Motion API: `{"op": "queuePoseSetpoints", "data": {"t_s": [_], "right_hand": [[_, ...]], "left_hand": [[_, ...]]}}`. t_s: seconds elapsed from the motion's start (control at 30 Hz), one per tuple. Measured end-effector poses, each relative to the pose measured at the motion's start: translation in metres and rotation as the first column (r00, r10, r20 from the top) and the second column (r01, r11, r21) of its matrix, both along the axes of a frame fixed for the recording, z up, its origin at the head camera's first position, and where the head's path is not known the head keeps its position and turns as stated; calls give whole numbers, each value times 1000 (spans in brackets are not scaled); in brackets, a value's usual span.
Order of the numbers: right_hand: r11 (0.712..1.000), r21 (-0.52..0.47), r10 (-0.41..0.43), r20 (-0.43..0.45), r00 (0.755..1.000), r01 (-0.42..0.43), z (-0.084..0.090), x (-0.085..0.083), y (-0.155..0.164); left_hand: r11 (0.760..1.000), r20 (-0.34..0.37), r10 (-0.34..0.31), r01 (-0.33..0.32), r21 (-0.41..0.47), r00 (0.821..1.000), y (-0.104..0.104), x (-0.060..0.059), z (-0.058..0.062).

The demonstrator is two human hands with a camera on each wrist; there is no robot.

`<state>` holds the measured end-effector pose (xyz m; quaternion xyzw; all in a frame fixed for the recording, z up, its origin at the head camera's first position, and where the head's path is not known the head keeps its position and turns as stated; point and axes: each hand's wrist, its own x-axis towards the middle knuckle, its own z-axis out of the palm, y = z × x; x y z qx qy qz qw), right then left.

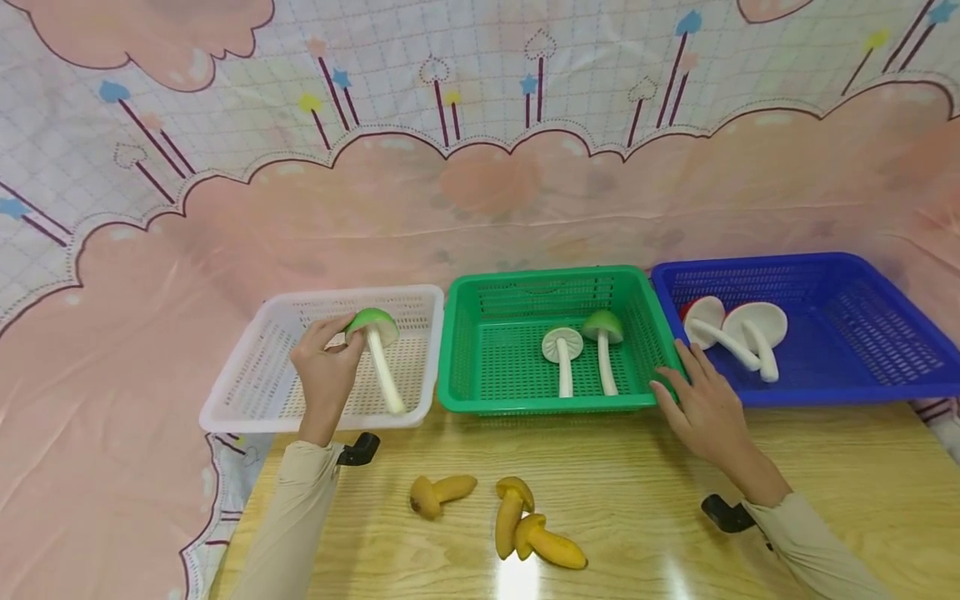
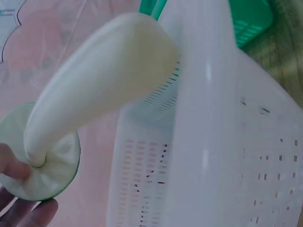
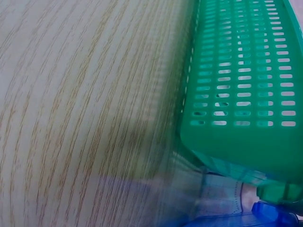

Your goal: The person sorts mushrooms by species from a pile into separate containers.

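My left hand pinches a toy mushroom with a green cap by the edge of its cap, above the white basket. Its long white stem slants down toward the basket's front right; in the left wrist view the stem looms large, with a thumb on the cap's pale underside. My right hand rests at the front right corner of the green basket, fingers extended over the rim beside the blue basket. Inside the green one lie a green-capped mushroom and another showing its pale underside.
Two white-stemmed mushrooms lie in the blue basket, one with a visible red cap edge, the other underside up. On the wooden table in front are three yellow-brown mushrooms. A patterned cloth hangs behind the baskets.
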<state>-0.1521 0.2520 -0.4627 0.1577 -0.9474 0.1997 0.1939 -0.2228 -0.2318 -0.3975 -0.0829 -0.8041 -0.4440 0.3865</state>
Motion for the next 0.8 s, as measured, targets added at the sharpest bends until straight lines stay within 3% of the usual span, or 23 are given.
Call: {"op": "queuePoseSetpoints", "data": {"t_s": [0.17,0.3,0.37,0.5,0.6,0.7,0.8], "right_hand": [[1000,12,2,10,1000,-2,0,-1,1],[1000,13,-6,0,1000,6,0,-1,3],[1000,11,-7,-1,1000,7,0,-1,3],[1000,4,-3,-1,1000,3,0,-1,2],[1000,-3,3,-12,1000,-3,0,-2,1],[1000,-9,1,-20,1000,-1,-1,-2,2],[1000,-4,-3,-8,1000,3,-1,-3,2]], "left_hand": [[999,115,19,-23,28,993,-1,-13,-8],[999,219,38,-42,18,975,1,-21,-12],[999,300,43,-43,-6,953,1,-22,-14],[997,448,70,-43,-70,891,-1,-22,-19],[993,480,94,-49,-106,872,-3,-21,-23],[992,475,91,-41,-115,875,-5,-23,-29],[993,492,76,-20,-119,868,-5,-22,-34]]}}
